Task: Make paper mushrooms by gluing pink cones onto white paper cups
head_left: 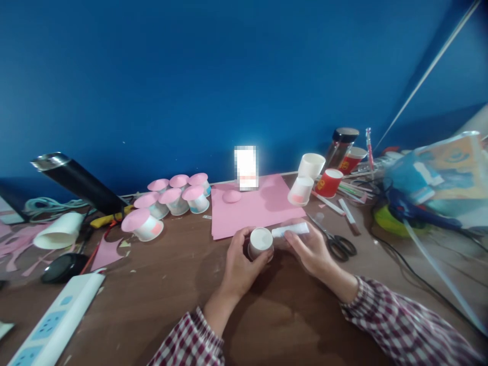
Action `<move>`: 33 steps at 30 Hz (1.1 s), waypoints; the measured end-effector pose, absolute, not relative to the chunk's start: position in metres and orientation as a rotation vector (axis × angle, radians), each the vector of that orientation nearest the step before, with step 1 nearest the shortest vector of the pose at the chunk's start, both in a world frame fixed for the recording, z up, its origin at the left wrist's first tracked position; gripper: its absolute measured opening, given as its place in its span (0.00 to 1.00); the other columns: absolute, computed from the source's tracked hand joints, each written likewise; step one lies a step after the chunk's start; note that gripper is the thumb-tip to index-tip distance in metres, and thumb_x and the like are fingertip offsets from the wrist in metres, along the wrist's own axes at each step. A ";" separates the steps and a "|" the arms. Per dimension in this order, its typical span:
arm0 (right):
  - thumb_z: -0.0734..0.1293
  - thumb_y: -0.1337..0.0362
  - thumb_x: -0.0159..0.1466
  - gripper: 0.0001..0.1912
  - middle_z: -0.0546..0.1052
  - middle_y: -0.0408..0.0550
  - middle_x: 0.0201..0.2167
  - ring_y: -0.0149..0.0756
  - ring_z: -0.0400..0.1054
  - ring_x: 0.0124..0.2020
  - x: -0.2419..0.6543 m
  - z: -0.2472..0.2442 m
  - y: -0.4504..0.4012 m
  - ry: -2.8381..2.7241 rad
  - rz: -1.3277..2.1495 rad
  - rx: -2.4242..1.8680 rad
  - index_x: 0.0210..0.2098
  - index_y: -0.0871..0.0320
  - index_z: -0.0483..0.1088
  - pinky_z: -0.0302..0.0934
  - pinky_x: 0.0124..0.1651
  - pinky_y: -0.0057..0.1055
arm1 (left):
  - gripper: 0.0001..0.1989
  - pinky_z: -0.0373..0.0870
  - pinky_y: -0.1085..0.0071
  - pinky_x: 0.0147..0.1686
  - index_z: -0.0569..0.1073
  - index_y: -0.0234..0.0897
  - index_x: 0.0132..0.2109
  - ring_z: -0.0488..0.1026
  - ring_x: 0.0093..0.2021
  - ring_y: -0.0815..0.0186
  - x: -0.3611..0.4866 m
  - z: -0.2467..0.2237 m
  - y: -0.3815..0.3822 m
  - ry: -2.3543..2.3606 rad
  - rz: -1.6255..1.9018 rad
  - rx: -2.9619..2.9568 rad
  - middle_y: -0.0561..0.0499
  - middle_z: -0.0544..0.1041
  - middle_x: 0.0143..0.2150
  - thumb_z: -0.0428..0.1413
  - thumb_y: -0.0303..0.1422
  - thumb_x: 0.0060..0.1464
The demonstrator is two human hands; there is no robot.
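My left hand (pixel 240 259) is wrapped round a white paper cup (pixel 261 238) turned with its base up, low over the table. In my right hand (pixel 310 249) is a white glue stick (pixel 299 230), pointing left, its tip close to the rim of the cup's base. Whether the tip touches the cup I cannot tell. Beyond both hands lie pink paper sheets (pixel 251 216), with a pink paper disc (pixel 232 196) on top. To the left stand several upturned paper cups (pixel 176 202) capped with pink discs.
Scissors (pixel 341 247) lie right of my right hand. Further back are stacked white cups (pixel 304 185), a red cup (pixel 330 183) and a dark-lidded bottle (pixel 343 142). At left are a power strip (pixel 57 315), a black flask (pixel 80 180) and pink scraps (pixel 109 252).
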State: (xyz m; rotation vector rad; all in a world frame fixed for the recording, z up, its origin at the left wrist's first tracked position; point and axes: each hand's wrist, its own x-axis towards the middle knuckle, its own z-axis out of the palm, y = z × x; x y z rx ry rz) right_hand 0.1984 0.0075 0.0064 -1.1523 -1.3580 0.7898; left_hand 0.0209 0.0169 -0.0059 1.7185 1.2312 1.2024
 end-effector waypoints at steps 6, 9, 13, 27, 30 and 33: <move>0.65 0.62 0.61 0.07 0.71 0.44 0.28 0.31 0.64 0.27 0.198 0.012 0.005 -1.392 0.803 -1.169 0.37 0.59 0.68 0.61 0.30 0.26 | 0.24 0.68 0.64 0.46 0.65 0.39 0.48 0.71 0.46 0.62 0.021 -0.008 0.017 1.242 1.214 1.752 0.48 0.73 0.47 0.62 0.33 0.44; 0.65 0.63 0.62 0.07 0.71 0.44 0.29 0.30 0.64 0.27 0.198 0.011 0.005 -1.404 0.812 -1.152 0.38 0.58 0.68 0.61 0.30 0.26 | 0.24 0.68 0.64 0.46 0.66 0.40 0.49 0.72 0.45 0.62 0.021 -0.010 0.018 1.241 1.227 1.772 0.48 0.73 0.47 0.62 0.33 0.44; 0.65 0.64 0.62 0.05 0.72 0.44 0.29 0.30 0.65 0.27 0.198 0.009 0.006 -1.415 0.782 -1.145 0.38 0.57 0.68 0.61 0.30 0.25 | 0.23 0.68 0.64 0.46 0.66 0.40 0.49 0.72 0.45 0.62 0.021 -0.011 0.019 1.239 1.224 1.783 0.48 0.73 0.47 0.62 0.33 0.44; 0.64 0.65 0.61 0.05 0.75 0.46 0.31 0.34 0.68 0.32 0.200 0.016 0.005 -1.562 0.657 -1.196 0.38 0.57 0.68 0.64 0.34 0.27 | 0.23 0.68 0.63 0.44 0.66 0.39 0.48 0.72 0.44 0.61 0.021 -0.011 0.018 1.251 1.213 1.788 0.48 0.73 0.45 0.62 0.34 0.45; 0.64 0.64 0.62 0.05 0.74 0.47 0.30 0.34 0.68 0.30 0.199 0.018 0.005 -1.577 0.663 -1.219 0.37 0.57 0.68 0.64 0.32 0.28 | 0.22 0.68 0.63 0.45 0.66 0.39 0.48 0.72 0.44 0.61 0.021 -0.010 0.018 1.247 1.201 1.781 0.47 0.73 0.46 0.61 0.35 0.46; 0.64 0.64 0.61 0.05 0.74 0.47 0.30 0.34 0.67 0.30 0.199 0.018 0.005 -1.587 0.673 -1.231 0.37 0.58 0.68 0.64 0.31 0.28 | 0.23 0.69 0.63 0.45 0.66 0.39 0.49 0.72 0.44 0.61 0.021 -0.011 0.018 1.231 1.204 1.761 0.46 0.73 0.46 0.61 0.35 0.46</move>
